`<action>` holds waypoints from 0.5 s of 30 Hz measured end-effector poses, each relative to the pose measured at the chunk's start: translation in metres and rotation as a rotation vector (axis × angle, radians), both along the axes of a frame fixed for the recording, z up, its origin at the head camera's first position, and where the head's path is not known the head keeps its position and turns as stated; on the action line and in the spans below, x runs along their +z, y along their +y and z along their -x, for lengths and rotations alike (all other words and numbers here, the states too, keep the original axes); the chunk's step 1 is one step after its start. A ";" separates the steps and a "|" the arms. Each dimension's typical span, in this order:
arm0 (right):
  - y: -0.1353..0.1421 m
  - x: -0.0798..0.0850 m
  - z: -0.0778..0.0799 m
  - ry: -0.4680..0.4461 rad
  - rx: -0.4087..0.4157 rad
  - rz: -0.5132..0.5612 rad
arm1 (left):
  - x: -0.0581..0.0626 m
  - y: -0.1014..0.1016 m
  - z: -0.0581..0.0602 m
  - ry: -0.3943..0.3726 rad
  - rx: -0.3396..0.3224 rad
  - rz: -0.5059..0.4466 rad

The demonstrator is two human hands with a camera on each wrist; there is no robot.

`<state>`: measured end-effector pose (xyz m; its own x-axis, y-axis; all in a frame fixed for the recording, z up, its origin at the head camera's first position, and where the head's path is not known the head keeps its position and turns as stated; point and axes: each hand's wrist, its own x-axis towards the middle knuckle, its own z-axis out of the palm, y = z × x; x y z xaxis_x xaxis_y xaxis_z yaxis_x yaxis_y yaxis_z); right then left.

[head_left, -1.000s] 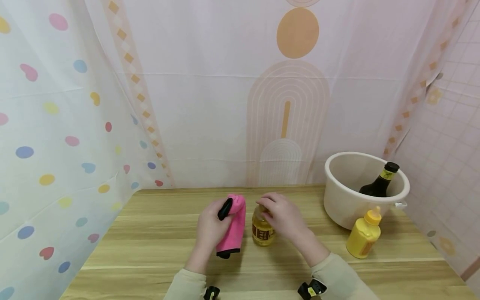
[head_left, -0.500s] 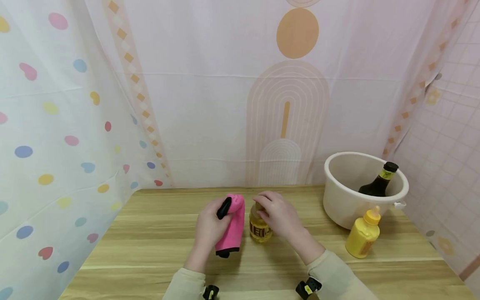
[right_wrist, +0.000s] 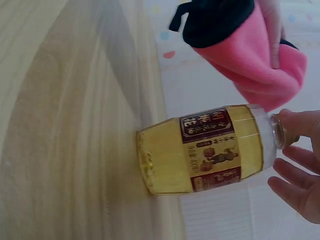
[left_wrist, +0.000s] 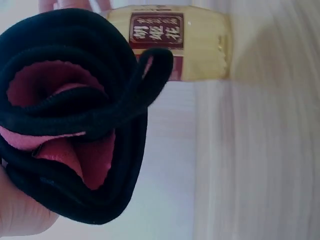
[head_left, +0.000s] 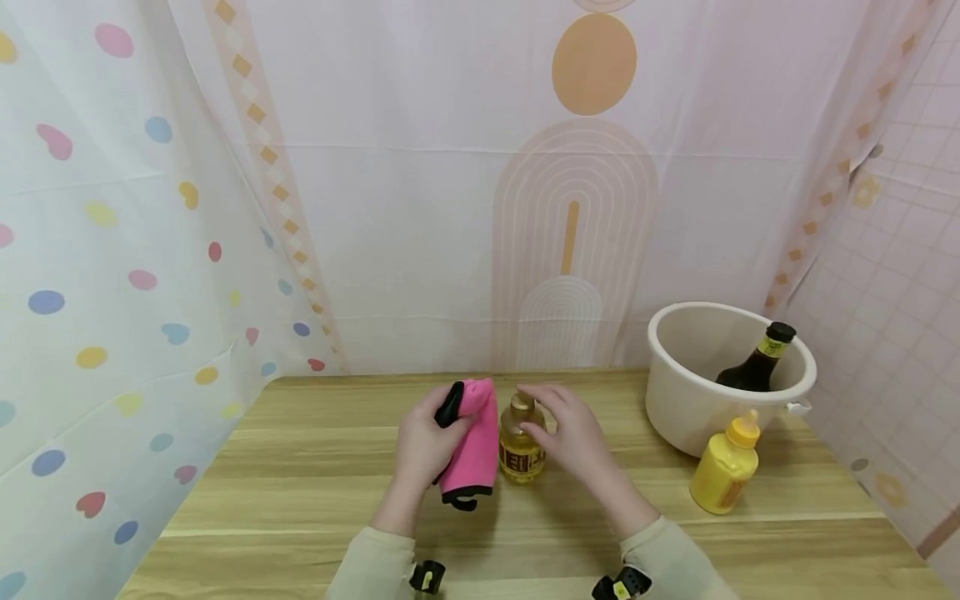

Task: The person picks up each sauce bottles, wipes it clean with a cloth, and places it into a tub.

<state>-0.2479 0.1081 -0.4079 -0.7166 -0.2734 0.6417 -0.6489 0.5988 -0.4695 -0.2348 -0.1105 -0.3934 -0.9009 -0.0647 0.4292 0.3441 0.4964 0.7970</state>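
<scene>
Holding a pink cloth (head_left: 478, 442), the left hand (head_left: 426, 442) hovers left of an upright bottle (head_left: 522, 457) on the counter (head_left: 315, 467), the right hand (head_left: 577, 433) nearer. Left wrist view: cloth partly hides bottle. Right wrist view: thumb (right_wrist: 302, 122) and fingers (right_wrist: 294, 174), loosely parted, flank the neck (right_wrist: 278, 132); contact unclear.

The maroon label (left_wrist: 157, 31) on the golden bottle (head_left: 521, 442) read 胡姬花; right of that bottle, the neck label (head_left: 771, 347) on the dark bottle (head_left: 750, 372) was too small to read.
</scene>
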 end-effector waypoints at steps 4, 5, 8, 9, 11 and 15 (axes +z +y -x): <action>0.000 -0.006 0.001 -0.018 0.026 0.058 | 0.004 0.004 0.001 -0.022 -0.033 -0.073; -0.001 -0.007 0.001 -0.023 0.031 0.074 | 0.005 0.005 0.002 -0.028 -0.039 -0.090; -0.002 -0.010 0.002 -0.039 0.032 0.110 | 0.005 0.008 0.003 -0.042 -0.065 -0.125; -0.002 -0.010 0.002 -0.041 0.031 0.119 | 0.004 0.009 0.004 -0.055 -0.075 -0.143; -0.002 -0.010 0.002 -0.041 0.031 0.129 | 0.003 0.011 0.005 -0.081 -0.093 -0.157; -0.003 -0.010 0.003 -0.037 0.049 0.153 | 0.000 0.015 0.008 -0.123 -0.124 -0.169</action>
